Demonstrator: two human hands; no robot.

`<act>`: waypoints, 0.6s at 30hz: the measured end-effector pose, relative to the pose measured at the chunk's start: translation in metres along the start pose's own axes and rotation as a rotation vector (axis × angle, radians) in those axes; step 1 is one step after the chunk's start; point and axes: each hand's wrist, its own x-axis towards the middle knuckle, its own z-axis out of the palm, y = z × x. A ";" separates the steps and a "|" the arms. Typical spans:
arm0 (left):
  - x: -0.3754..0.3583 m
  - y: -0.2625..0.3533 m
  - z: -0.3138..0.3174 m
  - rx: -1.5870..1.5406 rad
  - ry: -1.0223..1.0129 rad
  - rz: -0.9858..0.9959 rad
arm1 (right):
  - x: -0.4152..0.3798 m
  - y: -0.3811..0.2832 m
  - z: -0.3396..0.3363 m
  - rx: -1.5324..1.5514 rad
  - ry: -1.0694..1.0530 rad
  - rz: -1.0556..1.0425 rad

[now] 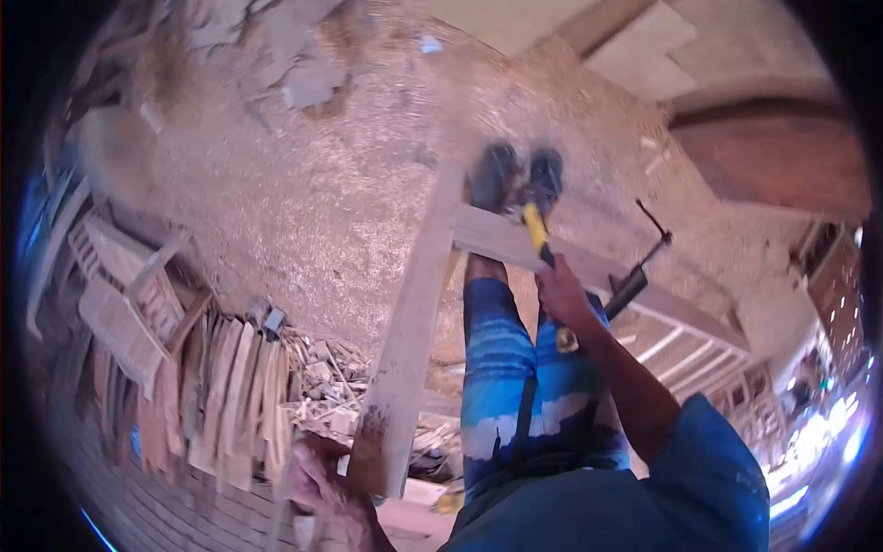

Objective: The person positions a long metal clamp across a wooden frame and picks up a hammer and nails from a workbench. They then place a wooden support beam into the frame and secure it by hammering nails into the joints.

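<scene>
My right hand (563,293) is closed around the black grip of a yellow-handled hammer (535,225). The hammer's blurred head points toward my feet, over a wooden crosspiece (501,237). That crosspiece meets a long wooden board (409,340) at a corner in front of my legs. Beside the board's near end, at lower left, is my left hand (322,483). Its fingers are blurred and partly in shadow, so I cannot make out whether they grip the board. A black clamp-like tool (635,285) with a thin bent bar sits at the crosspiece, right of my right hand.
Sawdust and shavings cover the floor (303,202). Wooden slats (230,396) and scraps (322,368) are piled at left, near a slatted wooden piece (129,276). A ladder-like wooden frame (685,354) extends right, and a reddish-brown wooden surface (782,161) stands at upper right.
</scene>
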 end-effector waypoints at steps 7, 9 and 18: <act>-0.001 -0.019 -0.004 -0.372 0.012 0.324 | -0.039 0.043 -0.070 -0.006 -0.068 -0.240; 0.000 -0.019 -0.009 -0.431 -0.010 0.413 | -0.036 0.073 -0.099 -0.177 -0.092 -0.302; -0.075 -0.113 -0.031 -1.111 0.484 0.701 | -0.055 0.074 -0.111 -1.140 0.053 -0.204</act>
